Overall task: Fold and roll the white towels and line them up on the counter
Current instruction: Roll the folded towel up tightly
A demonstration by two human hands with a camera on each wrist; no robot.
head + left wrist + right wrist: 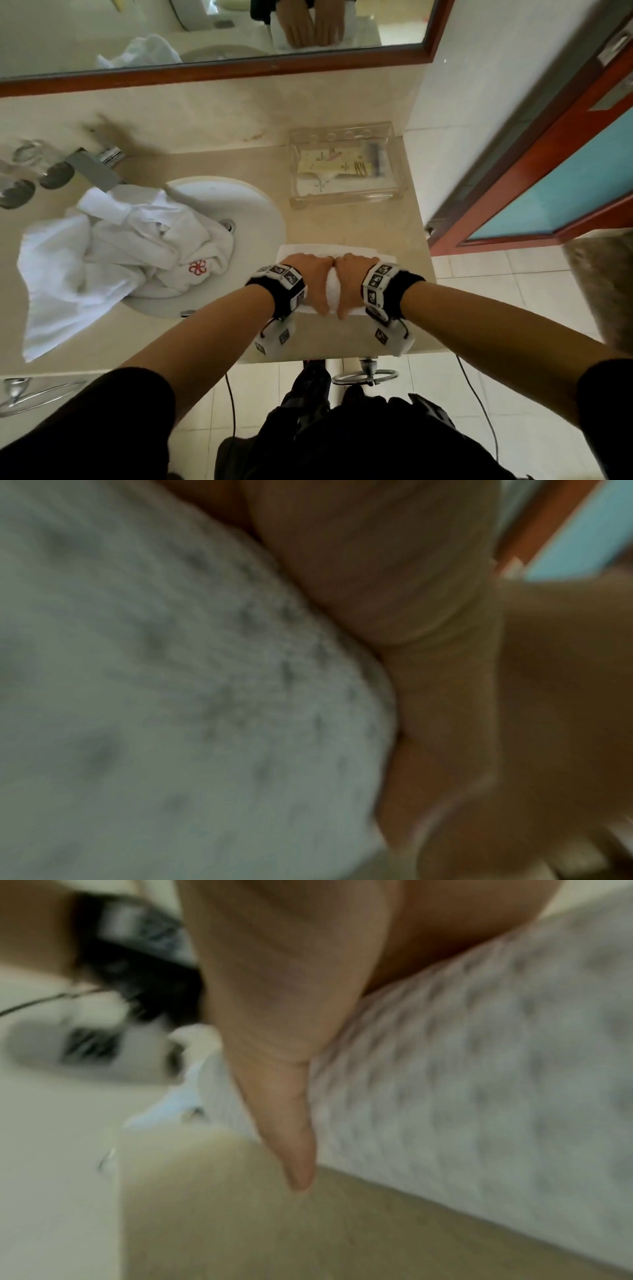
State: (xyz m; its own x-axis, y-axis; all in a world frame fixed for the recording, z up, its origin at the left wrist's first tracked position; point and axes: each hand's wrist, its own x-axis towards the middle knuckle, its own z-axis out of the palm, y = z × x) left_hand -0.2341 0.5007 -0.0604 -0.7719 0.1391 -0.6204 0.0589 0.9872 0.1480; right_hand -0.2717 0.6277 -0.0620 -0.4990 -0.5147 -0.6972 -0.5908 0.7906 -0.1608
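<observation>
- The white terry towel (331, 287), partly rolled into a thick cylinder, lies on the beige marble counter (342, 226) near its front edge, right of the round white sink basin (239, 205); its unrolled tail stretches flat toward the back wall.
- The left hand (313, 286) and the right hand (351, 284) sit side by side on the roll, index fingers touching, both curled over it and gripping, thumbs tucked at its near side.
- By my judgement the rolling step is under way. The next move calls for even pressure from both palms, pushing the roll away along the tail so that it stays tight and straight.
- Both forearms reach forward, with the wrists raised above the counter's front edge.
- A heap of crumpled white towels (113, 253) fills the basin's left half, still to be folded.
- A clear acrylic amenity tray (346, 164) stands near the counter's back right corner.
</observation>
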